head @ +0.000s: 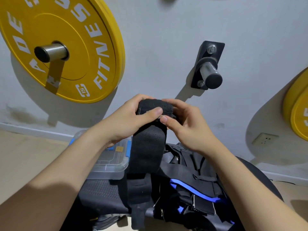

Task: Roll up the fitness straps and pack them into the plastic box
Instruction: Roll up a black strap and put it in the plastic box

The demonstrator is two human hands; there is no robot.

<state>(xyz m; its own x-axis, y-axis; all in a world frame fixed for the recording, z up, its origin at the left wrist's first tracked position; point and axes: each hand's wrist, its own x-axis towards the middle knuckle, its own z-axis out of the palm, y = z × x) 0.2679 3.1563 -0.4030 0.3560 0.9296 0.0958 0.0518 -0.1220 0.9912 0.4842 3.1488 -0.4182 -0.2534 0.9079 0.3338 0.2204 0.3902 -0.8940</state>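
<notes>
- Both hands, left hand [126, 117] and right hand [185, 124], grip a rolled black strap [155, 107]; its tail hangs down.
- Clear plastic box [113, 157] sits below, beside more straps [196, 185].

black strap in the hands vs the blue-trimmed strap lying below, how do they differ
The black strap is gripped by the left hand and right hand, its top end partly rolled; the blue-trimmed strap lies loose and untouched. The black strap is plain; the blue-trimmed strap has a blue edge. Both are outside the plastic box.
</notes>
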